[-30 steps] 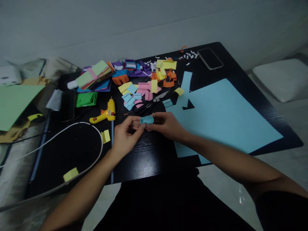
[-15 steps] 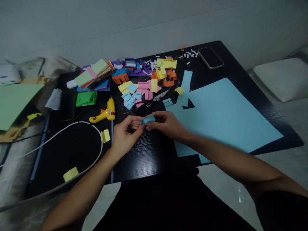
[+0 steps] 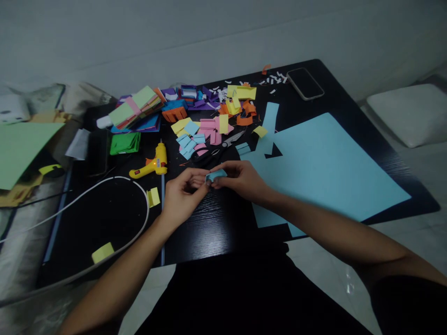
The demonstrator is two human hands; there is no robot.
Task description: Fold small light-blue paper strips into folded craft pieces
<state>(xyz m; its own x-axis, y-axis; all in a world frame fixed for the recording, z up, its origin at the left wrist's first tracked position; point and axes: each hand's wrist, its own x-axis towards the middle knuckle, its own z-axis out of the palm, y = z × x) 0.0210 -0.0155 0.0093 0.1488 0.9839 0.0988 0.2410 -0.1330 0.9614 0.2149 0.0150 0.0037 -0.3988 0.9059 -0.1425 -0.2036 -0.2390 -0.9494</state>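
Note:
A small folded piece of light blue paper (image 3: 216, 175) is pinched between both hands above the black table. My left hand (image 3: 186, 191) grips its left end between thumb and fingers. At its right end, my right hand (image 3: 240, 177) is closed on it, the thumb below and the fingers behind. Just beyond my hands lie black-handled scissors (image 3: 226, 141) with their blades pointing right. A yellow glue gun (image 3: 153, 163) with a lit orange light is left of them. Large light blue sheets (image 3: 324, 167) spread out to the right, partly beneath my right forearm.
Folded light blue pieces (image 3: 188, 145), pink pieces (image 3: 213, 131) and orange scraps (image 3: 246, 114) lie at the back. A phone (image 3: 305, 83) rests at the far right corner. A white cable (image 3: 148, 209) loops across the left side, near a green paper stack (image 3: 125, 143).
The small blue paper has tilted slightly between my fingers, and my right fingers have shifted a little. Everything else on the table stays in place.

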